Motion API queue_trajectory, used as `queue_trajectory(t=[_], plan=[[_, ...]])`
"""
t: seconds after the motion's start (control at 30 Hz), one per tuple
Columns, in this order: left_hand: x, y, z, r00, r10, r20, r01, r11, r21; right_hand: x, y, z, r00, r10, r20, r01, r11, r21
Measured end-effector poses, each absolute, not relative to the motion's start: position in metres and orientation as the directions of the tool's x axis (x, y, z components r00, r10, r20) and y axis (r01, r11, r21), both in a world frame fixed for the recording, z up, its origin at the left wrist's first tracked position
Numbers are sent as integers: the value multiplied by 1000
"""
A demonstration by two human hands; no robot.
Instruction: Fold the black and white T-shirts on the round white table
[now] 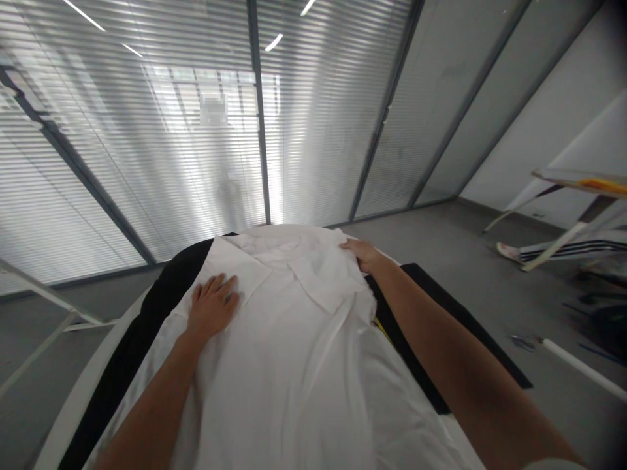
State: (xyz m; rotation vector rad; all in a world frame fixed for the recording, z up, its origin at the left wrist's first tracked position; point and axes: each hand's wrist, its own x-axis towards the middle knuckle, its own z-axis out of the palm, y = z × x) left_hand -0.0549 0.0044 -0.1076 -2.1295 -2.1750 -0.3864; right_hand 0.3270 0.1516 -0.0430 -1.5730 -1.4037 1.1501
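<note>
1. Lying along the board (157,294), the shirt (294,352) has its collar at the board's far end.
2. Left hand (211,308) rests flat, fingers spread, on the shirt near the board's left edge.
3. Right hand (363,254) sits on the shirt's edge at the board's far right. I cannot tell whether it grips.

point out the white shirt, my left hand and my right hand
white shirt (294,352), head view, middle of the cloth between the arms
left hand (213,307), head view, back of the hand, flat on the shirt
right hand (361,254), head view, back of the hand
</note>
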Motion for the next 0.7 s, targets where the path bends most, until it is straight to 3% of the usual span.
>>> queue_trajectory(t=[0.17, 0.27, 0.37, 0.43, 0.5, 0.6, 0.7], plan=[[-48, 11, -94, -132, 944, 302, 958, 43, 284, 304, 134, -21, -150, 987, -60, 8, -60, -998], [-24, 24, -69, -205, 927, 313, 791, -31, 611, 285, 116, -12, -182, 983, 28, -65, 16, -998], [17, 43, -36, -201, 975, 92, 336, -20, 942, 265, 98, -9, -214, 971, 111, -62, 100, -993], [46, 54, -17, -114, 992, -49, 106, 61, 993, 252, 85, -10, -239, 958, 162, 15, 170, -985], [70, 63, -5, -22, 991, -129, 27, 130, 991, 242, 74, -11, -258, 943, 210, 145, 253, -957], [91, 71, -3, -32, 994, -106, 89, 109, 990, 234, 61, -12, -356, 892, 281, 247, 379, -892], [98, 73, -10, -94, 990, -103, 151, 117, 982, 239, 48, -10, -483, 846, 227, 244, 379, -893]])
